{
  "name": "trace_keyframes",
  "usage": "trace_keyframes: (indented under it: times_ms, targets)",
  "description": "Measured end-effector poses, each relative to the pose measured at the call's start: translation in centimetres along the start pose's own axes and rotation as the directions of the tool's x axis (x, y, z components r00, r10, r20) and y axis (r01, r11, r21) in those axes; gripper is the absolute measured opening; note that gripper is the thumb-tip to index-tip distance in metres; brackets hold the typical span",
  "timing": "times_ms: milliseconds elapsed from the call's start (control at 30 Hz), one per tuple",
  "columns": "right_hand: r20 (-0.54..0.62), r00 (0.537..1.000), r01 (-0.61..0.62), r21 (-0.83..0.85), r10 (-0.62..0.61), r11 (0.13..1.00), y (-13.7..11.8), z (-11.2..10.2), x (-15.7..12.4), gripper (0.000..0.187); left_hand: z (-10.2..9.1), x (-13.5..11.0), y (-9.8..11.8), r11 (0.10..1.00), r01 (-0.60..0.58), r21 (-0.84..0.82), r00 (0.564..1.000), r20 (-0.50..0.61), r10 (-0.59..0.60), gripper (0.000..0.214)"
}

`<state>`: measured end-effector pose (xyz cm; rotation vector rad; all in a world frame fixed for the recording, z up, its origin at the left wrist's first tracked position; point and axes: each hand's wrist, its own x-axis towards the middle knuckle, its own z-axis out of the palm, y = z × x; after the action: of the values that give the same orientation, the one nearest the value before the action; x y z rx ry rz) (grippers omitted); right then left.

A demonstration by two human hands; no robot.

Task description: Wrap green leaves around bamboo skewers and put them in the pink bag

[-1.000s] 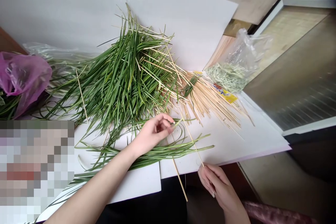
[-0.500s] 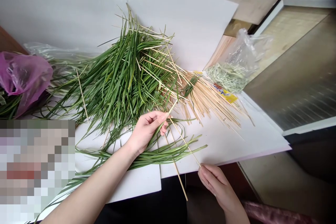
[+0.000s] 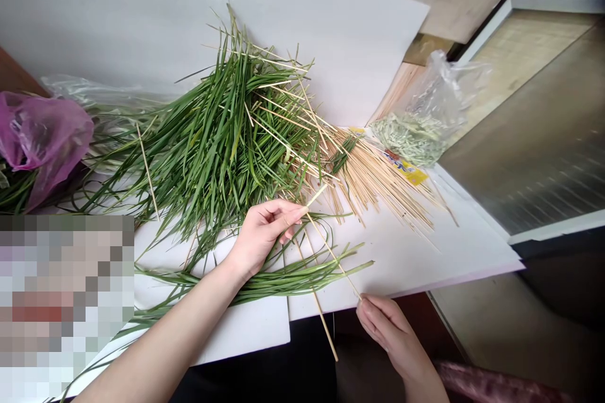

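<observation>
My left hand is closed, with a garlic chive pinched between thumb and fingers; its pale stalk end sticks out past the thumb. My right hand grips the lower end of a thin bamboo skewer. The skewer's upper end meets the chive at my left fingertips; whether it pierces the stalk I cannot tell. Under my left forearm lies a loose row of chives on the white table. A second skewer slants past the table's front edge, its upper part hidden near my left hand.
A big heap of chives stands behind my left hand, with many skewers spread to its right. A clear plastic bag sits at the right back, a purple bag at the left. White boards line the back.
My left fingers have shifted slightly along the chive, and its pale end now points a little further right and lower. The right hand and its skewer stay nearly still.
</observation>
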<state>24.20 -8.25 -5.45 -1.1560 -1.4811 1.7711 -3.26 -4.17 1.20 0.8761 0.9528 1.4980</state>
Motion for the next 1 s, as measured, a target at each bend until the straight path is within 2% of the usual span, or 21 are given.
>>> trace_keyframes:
  times_ms: [733, 900, 1000]
  targets:
    - [0.021, 0.999, 0.04, -0.059, -0.039, 0.997, 0.7, -0.4, 0.0, 0.062, -0.2, 0.0, -0.4, 0.993, 0.03, 0.115, 0.998, 0.045, -0.036, 0.03]
    - [-0.011, 1.0, 0.021, -0.029, -0.022, 0.999, 0.8, -0.4, -0.1, 0.062, 0.1, -0.4, -1.4, 0.958, 0.092, 0.273, 0.97, 0.191, -0.148, 0.034]
    - [-0.018, 1.0, 0.021, -0.008, -0.021, 1.0, 0.9, -0.3, 0.0, 0.062, 0.3, -0.6, -1.8, 0.934, 0.078, 0.348, 0.963, 0.215, -0.161, 0.035]
